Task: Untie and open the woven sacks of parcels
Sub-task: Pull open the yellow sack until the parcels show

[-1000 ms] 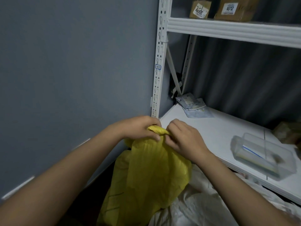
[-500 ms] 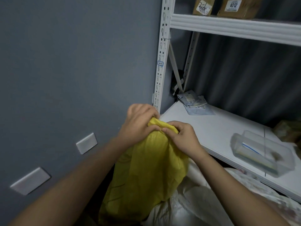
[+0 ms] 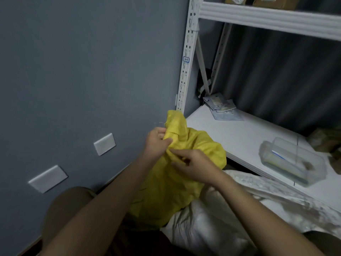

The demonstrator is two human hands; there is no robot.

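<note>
A yellow woven sack (image 3: 171, 189) stands on the floor between the grey wall and a white shelf unit, its bunched neck pointing up. My left hand (image 3: 156, 143) grips the gathered neck just below its loose top end. My right hand (image 3: 191, 165) sits right beside it, fingers curled and pinching the fabric at the neck. A white woven sack (image 3: 212, 230) lies against the yellow one at the lower right. Whether a tie is still on the neck is hidden by my fingers.
The lower white shelf (image 3: 239, 137) carries a clear plastic box (image 3: 291, 161) and a few flat mailers (image 3: 221, 108) at the back. The perforated shelf post (image 3: 186, 67) rises just behind the sack. Two white wall plates (image 3: 104, 144) sit on the grey wall.
The sack's top end has come free and now sticks up above my left hand. My hands have shifted lower on the neck, and the view has tilted down.
</note>
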